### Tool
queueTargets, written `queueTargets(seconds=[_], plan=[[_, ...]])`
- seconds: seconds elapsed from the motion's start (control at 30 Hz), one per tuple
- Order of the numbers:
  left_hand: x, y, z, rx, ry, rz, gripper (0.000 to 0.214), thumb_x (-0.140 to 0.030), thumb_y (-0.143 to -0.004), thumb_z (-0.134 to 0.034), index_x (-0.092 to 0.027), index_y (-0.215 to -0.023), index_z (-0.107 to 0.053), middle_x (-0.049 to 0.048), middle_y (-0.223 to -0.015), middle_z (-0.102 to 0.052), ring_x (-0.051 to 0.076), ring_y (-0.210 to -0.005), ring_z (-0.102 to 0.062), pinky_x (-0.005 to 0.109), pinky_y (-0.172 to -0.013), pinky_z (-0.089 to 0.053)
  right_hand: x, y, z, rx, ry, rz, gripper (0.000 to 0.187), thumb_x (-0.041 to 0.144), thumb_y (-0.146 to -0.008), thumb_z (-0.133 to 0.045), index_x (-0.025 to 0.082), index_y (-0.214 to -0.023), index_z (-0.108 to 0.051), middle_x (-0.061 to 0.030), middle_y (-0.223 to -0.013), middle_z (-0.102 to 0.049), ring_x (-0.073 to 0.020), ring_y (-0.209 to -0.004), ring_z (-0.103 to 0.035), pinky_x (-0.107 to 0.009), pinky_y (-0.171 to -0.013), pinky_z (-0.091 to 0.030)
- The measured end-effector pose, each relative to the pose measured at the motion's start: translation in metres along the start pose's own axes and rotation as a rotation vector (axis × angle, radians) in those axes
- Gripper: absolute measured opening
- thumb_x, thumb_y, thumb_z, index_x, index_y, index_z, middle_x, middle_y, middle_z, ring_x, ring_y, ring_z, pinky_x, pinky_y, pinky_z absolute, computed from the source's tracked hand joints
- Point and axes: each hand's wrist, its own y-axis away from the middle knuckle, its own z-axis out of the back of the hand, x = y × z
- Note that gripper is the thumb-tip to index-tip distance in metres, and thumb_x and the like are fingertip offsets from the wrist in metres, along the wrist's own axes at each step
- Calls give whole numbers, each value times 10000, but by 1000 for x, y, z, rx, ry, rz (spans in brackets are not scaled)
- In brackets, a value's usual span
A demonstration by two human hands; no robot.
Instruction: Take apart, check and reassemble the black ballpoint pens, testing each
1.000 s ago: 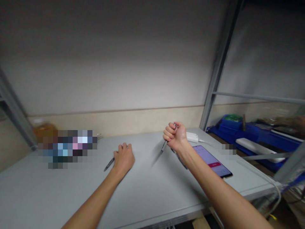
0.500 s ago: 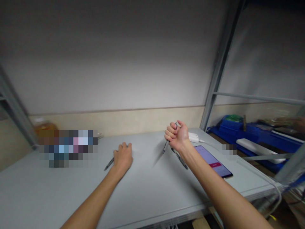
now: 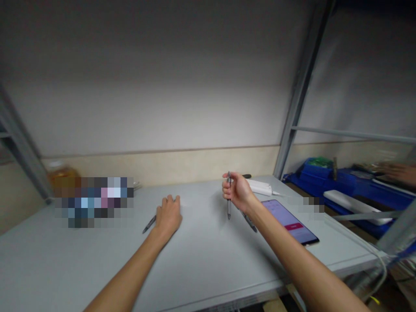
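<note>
My right hand (image 3: pixel 236 190) is closed around a grey pen (image 3: pixel 229 209) and holds it above the table, nearly vertical, point downward. Beneath my right wrist, a second dark pen (image 3: pixel 250 223) lies on the tabletop, partly hidden by the arm. My left hand (image 3: pixel 169 216) rests palm down on the table with its fingers reaching forward, a little apart. Another dark pen (image 3: pixel 149 224) sticks out from the left side of that hand; its other end is hidden, and I cannot see whether the palm presses on it.
A phone with a lit screen (image 3: pixel 289 223) lies right of my right forearm, with a white power strip or adapter (image 3: pixel 260 187) and cable behind it. Blurred-out items (image 3: pixel 97 199) sit at the left. Metal posts (image 3: pixel 297 95) frame the grey table (image 3: pixel 195 268). Another person's hand (image 3: pixel 398 171) shows far right.
The pen in my right hand has swung from a slant to nearly upright, and the fingers and wrist have turned slightly. My left hand and the pens on the table have stayed put.
</note>
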Motion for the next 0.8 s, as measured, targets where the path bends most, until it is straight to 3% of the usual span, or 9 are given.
queueTargets(seconds=[0.17,0.27,0.37,0.57,0.8], plan=[[0,0,3,32,0,-16,399,-18,-752,-354,-152,-1106,-480,148,-1081,-511,250,-1038,-451,356,-770,-419,-30,-3,8,-100,803,74,164,164,-755,-418,189,-892,-505,54,-537,-440,-102,-452,-447,-210,-450,-359],[1,0,3,43,6,-23,401,-6,-755,-336,-143,-1102,-484,150,-1066,-521,248,-1028,-463,358,-776,-415,-43,-2,15,-103,1410,192,155,143,-765,-449,150,-843,-584,-51,-696,-596,-149,-672,-560,-252,-627,-406],[1,0,3,35,6,-36,404,11,-740,-329,-122,-1083,-497,157,-1042,-526,254,-1014,-474,363,-780,-409,-51,1,21,-144,1821,199,222,174,-809,-428,111,-849,-638,-158,-887,-642,-210,-846,-571,-291,-725,-397],[1,0,3,40,7,-38,404,11,-728,-348,-126,-1077,-498,152,-1043,-529,251,-1018,-474,357,-788,-410,-51,8,36,-283,2169,237,306,188,-829,-385,120,-923,-668,-207,-1068,-580,-318,-1046,-441,-431,-775,-357],[1,0,4,49,15,-34,405,6,-724,-362,-131,-1083,-491,155,-1056,-521,259,-1031,-468,367,-783,-414,-33,13,50,-278,2183,167,284,173,-837,-399,131,-991,-634,-193,-1058,-569,-309,-995,-485,-422,-768,-330]])
